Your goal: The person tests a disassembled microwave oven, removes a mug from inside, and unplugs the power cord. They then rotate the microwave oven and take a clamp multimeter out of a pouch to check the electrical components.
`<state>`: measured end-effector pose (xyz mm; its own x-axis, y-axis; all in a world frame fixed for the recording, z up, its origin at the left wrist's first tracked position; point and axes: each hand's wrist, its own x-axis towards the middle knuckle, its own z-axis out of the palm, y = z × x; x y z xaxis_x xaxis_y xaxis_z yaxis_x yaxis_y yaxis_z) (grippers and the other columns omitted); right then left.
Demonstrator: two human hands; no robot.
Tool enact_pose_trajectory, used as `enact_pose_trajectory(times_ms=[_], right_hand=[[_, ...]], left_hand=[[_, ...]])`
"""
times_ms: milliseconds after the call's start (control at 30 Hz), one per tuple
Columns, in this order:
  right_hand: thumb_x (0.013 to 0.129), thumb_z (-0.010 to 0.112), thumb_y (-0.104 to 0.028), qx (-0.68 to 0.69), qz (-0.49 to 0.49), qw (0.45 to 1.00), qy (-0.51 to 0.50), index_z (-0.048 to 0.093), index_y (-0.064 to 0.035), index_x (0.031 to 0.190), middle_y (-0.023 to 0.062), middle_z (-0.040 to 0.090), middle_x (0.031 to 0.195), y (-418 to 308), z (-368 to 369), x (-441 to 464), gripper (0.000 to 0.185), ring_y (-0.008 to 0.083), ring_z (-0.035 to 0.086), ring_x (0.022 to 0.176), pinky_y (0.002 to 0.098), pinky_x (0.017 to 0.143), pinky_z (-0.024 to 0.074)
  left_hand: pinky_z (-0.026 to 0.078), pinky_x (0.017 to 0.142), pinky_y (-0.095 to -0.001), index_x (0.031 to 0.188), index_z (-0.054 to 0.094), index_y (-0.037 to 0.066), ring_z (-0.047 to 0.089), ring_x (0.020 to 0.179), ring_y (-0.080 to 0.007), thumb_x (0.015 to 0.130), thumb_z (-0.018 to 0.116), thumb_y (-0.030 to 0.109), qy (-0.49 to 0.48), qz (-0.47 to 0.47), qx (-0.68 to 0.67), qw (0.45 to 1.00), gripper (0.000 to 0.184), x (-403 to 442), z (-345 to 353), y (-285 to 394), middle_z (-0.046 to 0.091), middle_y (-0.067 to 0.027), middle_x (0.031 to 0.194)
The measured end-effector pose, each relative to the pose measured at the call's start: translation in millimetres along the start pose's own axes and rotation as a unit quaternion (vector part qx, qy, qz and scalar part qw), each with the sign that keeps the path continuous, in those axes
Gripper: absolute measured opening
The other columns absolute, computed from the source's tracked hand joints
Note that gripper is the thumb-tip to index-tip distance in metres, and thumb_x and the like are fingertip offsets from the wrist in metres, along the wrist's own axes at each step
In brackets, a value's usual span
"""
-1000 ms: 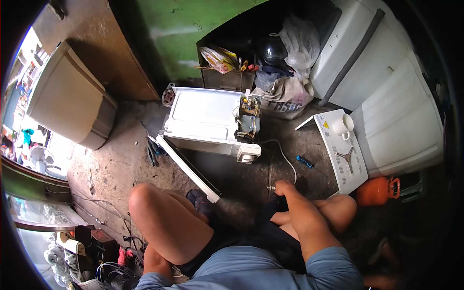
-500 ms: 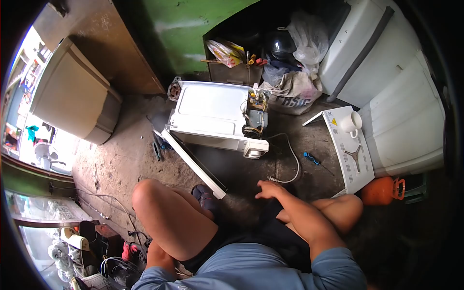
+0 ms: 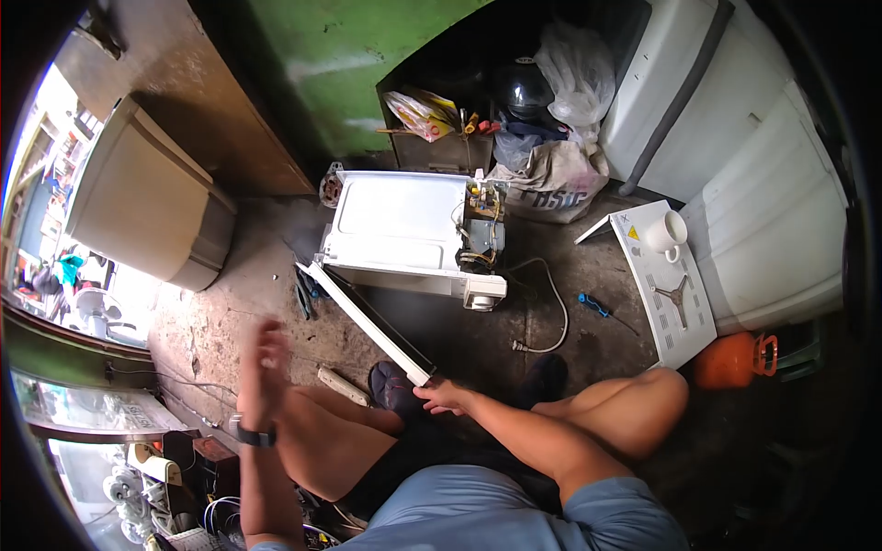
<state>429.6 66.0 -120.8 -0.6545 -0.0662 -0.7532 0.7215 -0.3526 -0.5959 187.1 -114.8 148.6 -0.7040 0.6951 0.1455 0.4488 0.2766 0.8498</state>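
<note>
white door (image 3: 366,320) slants from the left corner of the microwave (image 3: 404,220) to the right hand (image 3: 446,395), near end at its fingers, grip unclear; the left hand (image 3: 266,363), farther off, blurred, looks empty, fingers loose.

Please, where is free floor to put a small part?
Mostly bare floor lies between the beige box and the hand tools; a smaller patch, between the microwave oven and power cord. Crowded: the white panel, holding a mug and three-armed bracket.
</note>
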Motion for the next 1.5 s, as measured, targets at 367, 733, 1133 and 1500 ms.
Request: enact_pose_trajectory(times_ms=[367,733,1133,1500], right_hand=[[0.103,0.053,-0.040,-0.183,-0.105,0.951,0.225,0.065,-0.0065,0.120,0.0015,0.066,0.097,-34.3,-52.8,-15.5,0.039,0.0087,0.055,0.070,0.0251,0.061,0.0473],[0.099,0.050,-0.009,0.284,-0.177,0.921,0.198,0.058,-0.0129,0.116,-0.0004,0.063,0.106,-18.1,-90.8,8.1,0.019,0.0146,0.065,0.090,0.0323,0.074,0.0515],[0.099,0.058,-0.016,0.367,-0.170,0.871,0.277,0.061,-0.0089,0.118,0.0054,0.066,0.111,-3.3,-161.0,-1.9,0.020,0.0250,0.069,0.092,0.0383,0.074,0.0570],[0.096,0.061,-0.052,0.237,-0.280,0.841,0.398,0.054,-0.0134,0.133,0.0090,0.058,0.135,-106.0,-284.2,-12.0,0.054,0.0221,0.058,0.118,0.0394,0.093,0.0495]], left_hand=[[0.046,0.105,-0.0431,0.137,0.039,-0.011,0.057,0.126,-0.0389,0.094,0.068,0.046,-0.141,-0.194,-0.023,0.971,0.077,-51.0,266.0,-85.8,0.056,-0.0329,0.132],[0.052,0.084,-0.0446,0.105,0.050,-0.005,0.067,0.099,-0.0373,0.101,0.059,0.038,-0.081,-0.118,-0.142,0.979,0.044,12.4,335.3,-99.5,0.067,-0.0265,0.102],[0.047,0.079,-0.0446,0.104,0.049,-0.004,0.059,0.085,-0.0343,0.104,0.055,0.037,-0.022,-0.064,-0.119,0.991,0.042,35.1,381.9,-142.0,0.058,-0.0235,0.096],[0.046,0.099,-0.0436,0.131,0.043,-0.007,0.058,0.117,-0.0341,0.088,0.078,0.039,-0.052,-0.117,-0.139,0.982,0.072,47.2,363.8,-73.7,0.058,-0.0239,0.126]])
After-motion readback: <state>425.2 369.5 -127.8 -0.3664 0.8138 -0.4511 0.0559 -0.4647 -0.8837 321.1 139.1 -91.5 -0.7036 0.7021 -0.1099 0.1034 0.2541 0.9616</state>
